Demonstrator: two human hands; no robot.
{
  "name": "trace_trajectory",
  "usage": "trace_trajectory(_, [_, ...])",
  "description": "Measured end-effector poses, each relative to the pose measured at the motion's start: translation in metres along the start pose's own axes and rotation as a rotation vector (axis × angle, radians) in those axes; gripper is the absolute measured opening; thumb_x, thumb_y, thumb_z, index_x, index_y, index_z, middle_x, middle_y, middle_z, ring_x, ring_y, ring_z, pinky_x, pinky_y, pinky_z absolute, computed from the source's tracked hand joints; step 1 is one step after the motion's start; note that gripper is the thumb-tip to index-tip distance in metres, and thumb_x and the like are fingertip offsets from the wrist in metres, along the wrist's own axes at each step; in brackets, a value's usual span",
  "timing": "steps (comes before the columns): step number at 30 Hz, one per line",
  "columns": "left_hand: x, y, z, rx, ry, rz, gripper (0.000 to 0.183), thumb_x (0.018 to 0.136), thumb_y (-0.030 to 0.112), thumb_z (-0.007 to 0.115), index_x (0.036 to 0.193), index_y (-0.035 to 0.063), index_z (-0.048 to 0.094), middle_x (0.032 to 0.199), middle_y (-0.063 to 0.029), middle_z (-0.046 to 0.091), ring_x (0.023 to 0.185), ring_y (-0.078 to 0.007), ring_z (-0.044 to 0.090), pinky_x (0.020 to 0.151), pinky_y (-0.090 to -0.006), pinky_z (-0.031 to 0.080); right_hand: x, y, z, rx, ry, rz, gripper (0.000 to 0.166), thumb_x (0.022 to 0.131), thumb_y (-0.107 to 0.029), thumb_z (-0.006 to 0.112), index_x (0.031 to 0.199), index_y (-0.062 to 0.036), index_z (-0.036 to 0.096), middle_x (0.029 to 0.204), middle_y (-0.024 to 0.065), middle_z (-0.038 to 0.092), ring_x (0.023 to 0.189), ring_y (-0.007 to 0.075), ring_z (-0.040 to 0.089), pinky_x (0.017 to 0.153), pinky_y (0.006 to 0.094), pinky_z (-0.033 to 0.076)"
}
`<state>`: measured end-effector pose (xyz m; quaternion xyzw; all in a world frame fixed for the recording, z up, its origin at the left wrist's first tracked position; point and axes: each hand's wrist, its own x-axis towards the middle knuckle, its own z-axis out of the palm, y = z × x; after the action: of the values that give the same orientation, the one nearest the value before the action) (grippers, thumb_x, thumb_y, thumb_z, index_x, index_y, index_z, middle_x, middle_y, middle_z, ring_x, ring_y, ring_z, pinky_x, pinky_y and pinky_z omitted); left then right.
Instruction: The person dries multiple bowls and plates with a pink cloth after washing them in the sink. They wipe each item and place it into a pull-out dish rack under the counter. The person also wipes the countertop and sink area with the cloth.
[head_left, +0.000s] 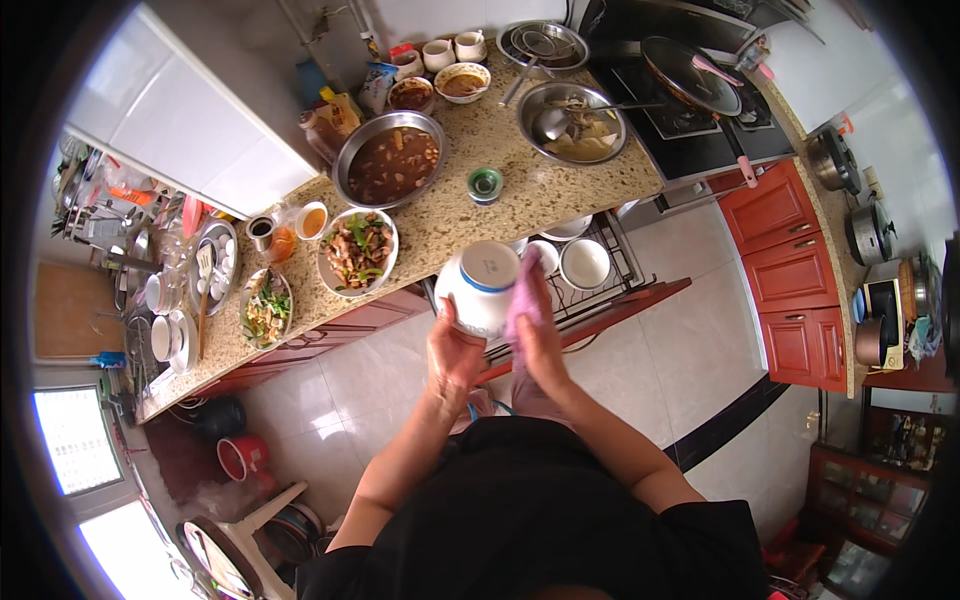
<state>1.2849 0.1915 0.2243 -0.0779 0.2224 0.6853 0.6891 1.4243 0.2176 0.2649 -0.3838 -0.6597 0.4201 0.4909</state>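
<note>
My left hand (454, 349) grips the rim of a white ceramic bowl (469, 296), its base tipped up towards me and a blue ring around the foot. In my right hand (541, 349) is a pink-purple cloth (531, 300), pressed against the bowl's right side. Just beyond the hands, a wire-rack drawer (622, 259) is pulled out beneath the counter. White bowls (586, 264) stand in it, partly hidden by the held bowl and cloth.
On the granite counter (480, 225) are a steel basin of brown stew (394, 165), a meat-and-pepper dish (358, 251), a green-rimmed jar (485, 184) and a steel bowl with a ladle (574, 124). A lidded pan (694, 79) sits on the gas hob, its handle jutting outward. The drawer front (615, 311) projects over the floor.
</note>
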Motion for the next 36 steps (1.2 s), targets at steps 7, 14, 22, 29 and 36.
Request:
trace_trajectory(7, [0.052, -0.054, -0.028, 0.321, 0.092, 0.020, 0.031, 0.091, 0.015, 0.039, 0.118, 0.0012, 0.046, 0.112, -0.0157, 0.056, 0.102, -0.0280, 0.056, 0.089, -0.0392, 0.047, -0.009, 0.064, -0.031, -0.396, -0.191, -0.163, 0.044, 0.074, -0.008, 0.059, 0.118, -0.0116, 0.057, 0.132, 0.0093, 0.043, 0.129, 0.0369, 0.030, 0.102, 0.0480, 0.029])
trace_trajectory(14, [0.045, -0.090, -0.007, 1.075, 0.126, -0.266, 0.014, 0.091, 0.014, 0.052, 0.094, 0.0006, 0.058, 0.086, -0.0001, 0.057, 0.077, -0.0087, 0.055, 0.073, -0.0253, 0.054, 0.023, 0.144, -0.069, 0.208, -0.116, 0.537, 0.036, 0.087, -0.028, 0.052, 0.114, -0.0054, 0.056, 0.106, 0.0089, 0.056, 0.097, 0.0178, 0.052, 0.082, 0.0313, 0.042])
trace_trajectory(22, [0.068, -0.122, -0.007, 2.337, -0.815, 0.024, 0.018, 0.072, 0.011, 0.064, 0.089, 0.0077, 0.063, 0.080, -0.0083, 0.063, 0.082, -0.0263, 0.062, 0.070, -0.0361, 0.048, -0.002, 0.236, -0.148, 0.353, -0.521, 1.241, 0.037, 0.073, -0.011, 0.062, 0.108, 0.0022, 0.054, 0.092, 0.0086, 0.061, 0.083, 0.0178, 0.059, 0.074, 0.0303, 0.048])
trace_trajectory(29, [0.110, -0.162, -0.025, 2.586, -0.704, 0.611, 0.029, 0.076, 0.012, 0.054, 0.104, 0.0082, 0.059, 0.113, -0.0091, 0.055, 0.120, -0.0277, 0.043, 0.103, -0.0442, 0.031, 0.001, 0.272, -0.173, 0.460, -0.111, 1.346, 0.035, 0.078, 0.002, 0.049, 0.113, 0.0020, 0.047, 0.101, 0.0176, 0.058, 0.088, 0.0309, 0.062, 0.061, 0.0431, 0.059])
trace_trajectory(36, [0.080, -0.122, -0.044, 2.401, -0.563, 0.409, 0.037, 0.074, 0.006, 0.056, 0.110, 0.0040, 0.055, 0.117, -0.0118, 0.052, 0.119, -0.0301, 0.044, 0.100, -0.0422, 0.036, -0.005, 0.378, -0.170, 0.279, 0.245, 1.389, 0.037, 0.076, 0.000, 0.039, 0.112, 0.0044, 0.046, 0.085, 0.0239, 0.060, 0.059, 0.0344, 0.063, 0.033, 0.0385, 0.042])
